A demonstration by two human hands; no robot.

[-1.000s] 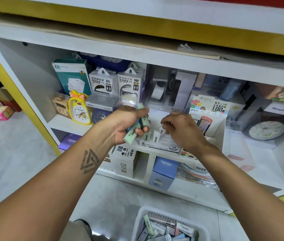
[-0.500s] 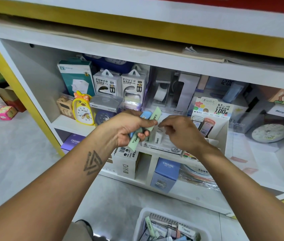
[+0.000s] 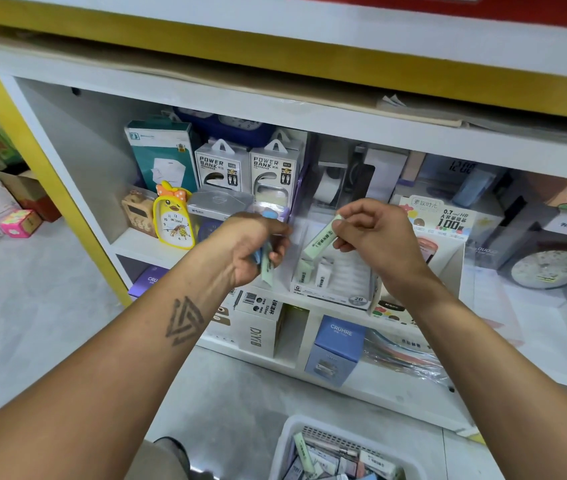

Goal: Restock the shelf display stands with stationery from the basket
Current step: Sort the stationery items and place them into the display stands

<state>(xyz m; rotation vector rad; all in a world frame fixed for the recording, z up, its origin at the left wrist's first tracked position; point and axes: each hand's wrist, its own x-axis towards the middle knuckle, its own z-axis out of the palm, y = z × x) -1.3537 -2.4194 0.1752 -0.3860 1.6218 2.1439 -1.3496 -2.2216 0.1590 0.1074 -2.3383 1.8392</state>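
Green pack [image 3: 320, 238] pinched slantwise in right hand [image 3: 375, 237] just above stand [image 3: 335, 284], seemingly to drop into a slot; left hand [image 3: 254, 249] clutches spare packs [image 3: 265, 263] as ready stock; basket [image 3: 287, 441] below holds more.

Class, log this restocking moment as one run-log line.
right hand: pinches green pack above display stand | left hand: holds spare packs | basket: stocked

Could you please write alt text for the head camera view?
The right hand pinches a pale green eraser above a white display stand on the shelf, while the left hand grips more erasers. A white basket of stationery sits below.
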